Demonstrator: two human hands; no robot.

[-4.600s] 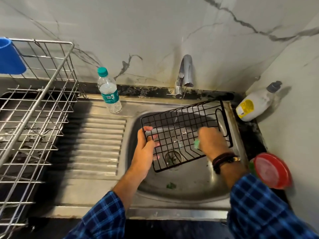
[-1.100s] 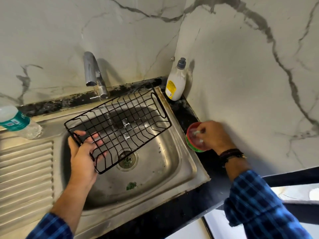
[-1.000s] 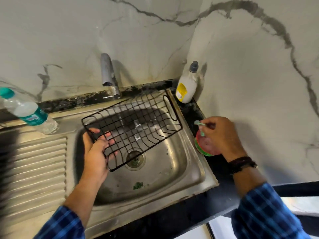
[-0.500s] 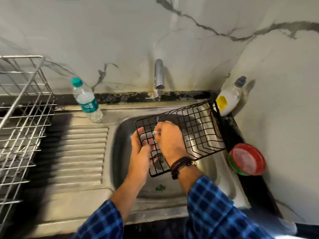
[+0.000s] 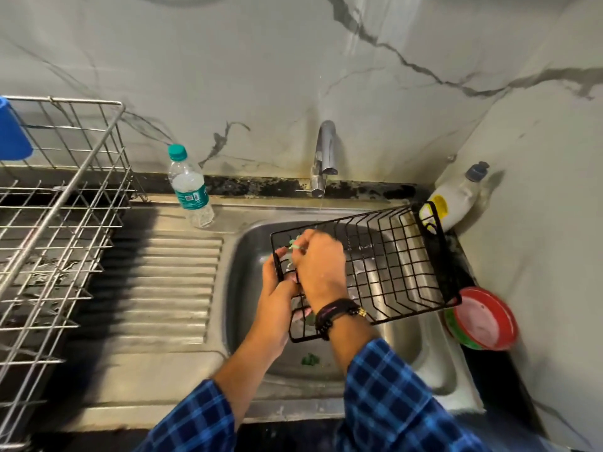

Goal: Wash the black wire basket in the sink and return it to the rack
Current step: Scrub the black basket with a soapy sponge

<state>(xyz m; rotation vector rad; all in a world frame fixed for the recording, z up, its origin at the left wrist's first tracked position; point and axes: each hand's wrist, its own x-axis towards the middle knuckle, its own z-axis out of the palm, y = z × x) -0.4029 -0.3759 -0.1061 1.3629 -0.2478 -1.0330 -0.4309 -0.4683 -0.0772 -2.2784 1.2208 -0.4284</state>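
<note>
One black wire basket [image 5: 396, 262] over one sink [image 5: 424, 353]. Grip states: left hand [image 5: 275, 298] grasps its edge; right hand [image 5: 321, 265] pinches what appears to be a green scrubber [image 5: 295, 243].

Your right hand [image 5: 321, 265] covers most of the green scrubber [image 5: 295, 244] and the fingertips of your left hand [image 5: 275, 301] at the left end of the black wire basket [image 5: 391, 265]. Sink [image 5: 248, 272] drain: hidden behind hands and wires. Blue cup [image 5: 11, 132] and rack [image 5: 65, 197]: cut off by the picture's left edge. Red dish [image 5: 483, 319] by the sink's right rim: blurred. Water bottle [image 5: 189, 187] label: too small to read.
</note>
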